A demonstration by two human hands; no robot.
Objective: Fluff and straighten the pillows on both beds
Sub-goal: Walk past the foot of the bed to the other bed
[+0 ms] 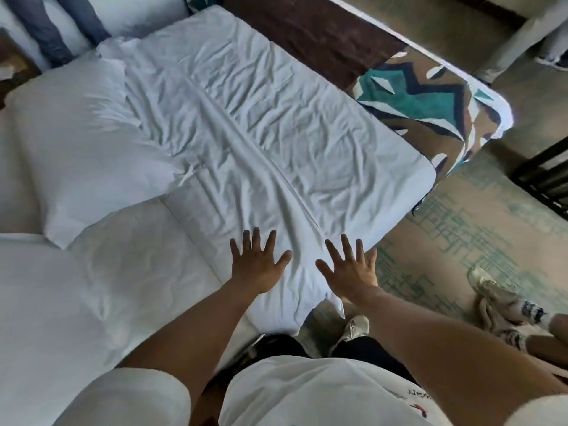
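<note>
A white pillow (89, 142) lies at the left of the bed, a little dented. A second white pillow (55, 305) lies nearer me at the lower left. The creased white duvet (261, 124) covers the rest of the bed. My left hand (256, 265) lies flat with spread fingers on the duvet near its close corner. My right hand (349, 269) is spread flat beside it, at the duvet's edge. Neither hand holds anything, and both are well away from the pillows.
A brown and teal patterned runner (427, 103) crosses the foot of the bed. Patterned carpet (479, 229) lies to the right. Another person's feet in sneakers (504, 302) stand at the right. A person's legs (52, 29) show at the top left.
</note>
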